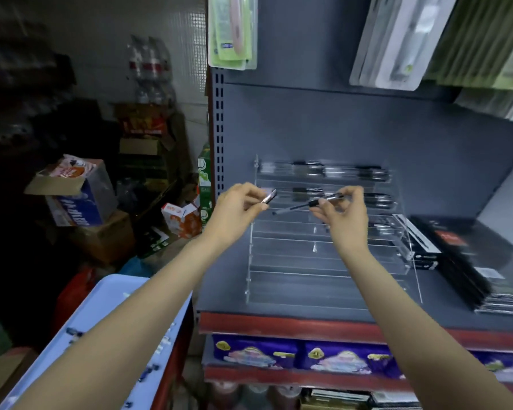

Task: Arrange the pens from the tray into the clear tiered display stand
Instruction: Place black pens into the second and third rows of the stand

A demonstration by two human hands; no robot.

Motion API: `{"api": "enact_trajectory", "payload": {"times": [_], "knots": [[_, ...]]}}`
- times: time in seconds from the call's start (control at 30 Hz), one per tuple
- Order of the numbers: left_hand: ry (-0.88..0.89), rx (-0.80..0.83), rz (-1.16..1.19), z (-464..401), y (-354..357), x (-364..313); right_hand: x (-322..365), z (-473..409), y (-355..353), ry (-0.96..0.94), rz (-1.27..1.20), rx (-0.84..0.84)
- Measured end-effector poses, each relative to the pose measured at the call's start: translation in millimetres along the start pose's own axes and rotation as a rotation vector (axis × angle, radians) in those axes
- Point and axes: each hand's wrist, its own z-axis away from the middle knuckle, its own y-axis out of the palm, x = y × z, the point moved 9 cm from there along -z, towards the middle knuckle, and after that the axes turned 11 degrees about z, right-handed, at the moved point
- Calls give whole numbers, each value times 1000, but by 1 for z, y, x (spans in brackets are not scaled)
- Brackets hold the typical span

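A pen (304, 205) is pinched in the right hand (342, 216) and its cap (269, 197) in the left hand (238, 210), before the half-filled display stand (323, 270); either could be dropped, uncapped ink smeared.

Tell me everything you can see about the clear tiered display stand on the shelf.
The clear tiered display stand looks like transparent acrylic, with stepped horizontal rows between two clear side panels. It sits upright on the grey shelf, against the back panel. Its upper rows hold dark pens lying lengthwise; the lower rows look empty. A few pens lie at the right end of a middle row. Both hands hover in front of its upper part; neither clearly touches it.
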Motion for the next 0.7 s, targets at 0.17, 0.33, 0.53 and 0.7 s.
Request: {"api": "enact_trajectory", "payload": {"times": [0.17, 0.33, 0.53, 0.7], "knots": [[-25, -50, 7, 0, 2, -7, -14, -18, 10, -10, 343, 116], [19, 47, -162, -6, 8, -6, -12, -36, 16, -71, 597, 188], [6, 78, -157, -14, 8, 1, -19, -42, 27, -139, 782, 261], [-22, 62, -106, -18, 5, 5, -31, -49, 22, -66, 862, 246]]}}
